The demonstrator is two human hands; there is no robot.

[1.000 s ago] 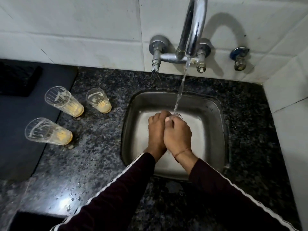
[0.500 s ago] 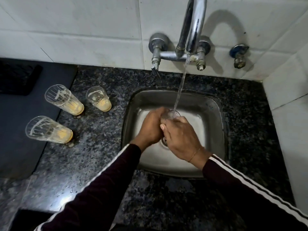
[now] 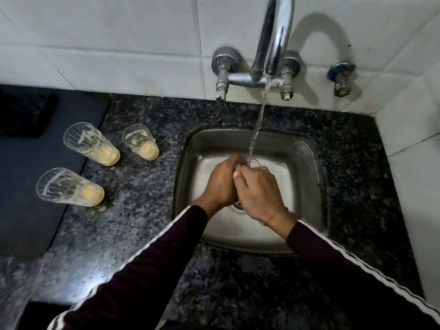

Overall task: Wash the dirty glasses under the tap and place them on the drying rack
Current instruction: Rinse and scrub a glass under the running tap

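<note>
Over the steel sink (image 3: 307,148), my left hand (image 3: 221,184) and my right hand (image 3: 259,191) together hold a clear glass (image 3: 252,161). Only its rim shows past my fingers. Water from the chrome tap (image 3: 273,39) streams into the glass. Three dirty glasses with yellow dregs stand on the dark granite counter (image 3: 133,225) to the left: one at the back left (image 3: 91,144), a shorter one (image 3: 141,142) nearer the sink, and one at the front (image 3: 69,188).
A dark mat (image 3: 28,186) covers the counter at far left, with a black ridged rack (image 3: 21,113) at its back corner. White tiled walls close in behind and on the right. A small valve (image 3: 341,78) sticks out of the wall right of the tap.
My hands have turned around the glass under the stream; my right wrist has swung out to the right and the glass rim now shows.
</note>
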